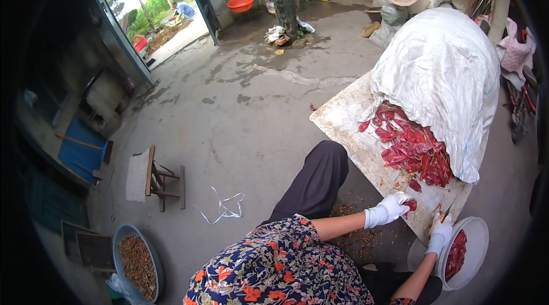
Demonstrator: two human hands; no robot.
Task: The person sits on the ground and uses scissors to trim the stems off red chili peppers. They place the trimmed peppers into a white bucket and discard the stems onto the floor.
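My left hand, in a white glove, is closed on a dried red chili pepper above the near edge of a low board. To its right, my right hand, also gloved, grips a pair of scissors with the dark blades pointing away from me. A heap of red chili peppers spills from a large white woven sack lying on the board. One loose pepper lies just beyond my left hand. Beside my right hand, a white plastic bucket holds more peppers.
Scraps litter the floor beneath the board. A wooden folding stool and white cord are to the left, with a basin of scraps nearer. A tree trunk rises ahead. Outside the doorway, a person crouches.
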